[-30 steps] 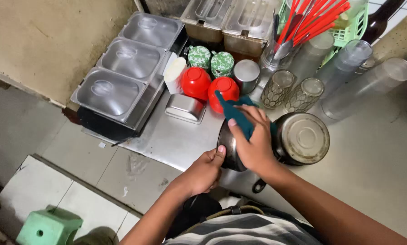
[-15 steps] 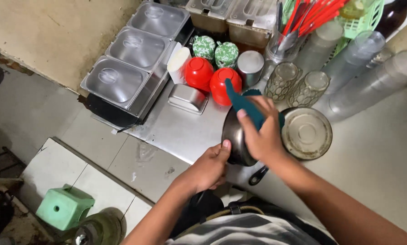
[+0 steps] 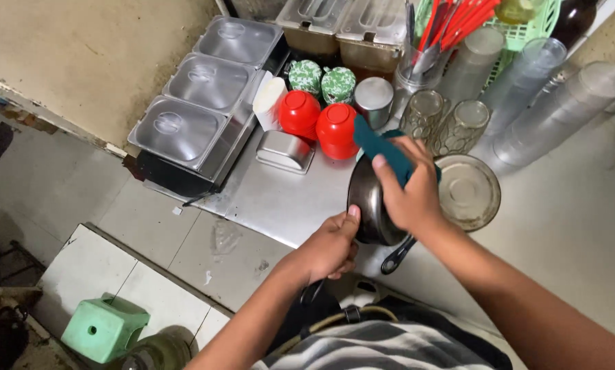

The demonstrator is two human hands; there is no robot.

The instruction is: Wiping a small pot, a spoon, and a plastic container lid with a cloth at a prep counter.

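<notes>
That small steel pan (image 3: 370, 200) looks light, stiff and probably slick, so the rim's the place to grab. Left hand (image 3: 329, 248) is clamped on its near rim, holding it tilted over the counter edge. Right hand (image 3: 410, 193) presses a teal cloth (image 3: 384, 149) inside, fingers curled around it, I think. A glass lid (image 3: 468, 192) lies just right of that hand.

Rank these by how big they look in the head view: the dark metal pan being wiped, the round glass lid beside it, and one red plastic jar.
1. Dark metal pan and round glass lid: about alike; the right hand with its teal cloth hides part of the pan, so I won't separate them.
2. Red plastic jar: clearly smallest.
</notes>
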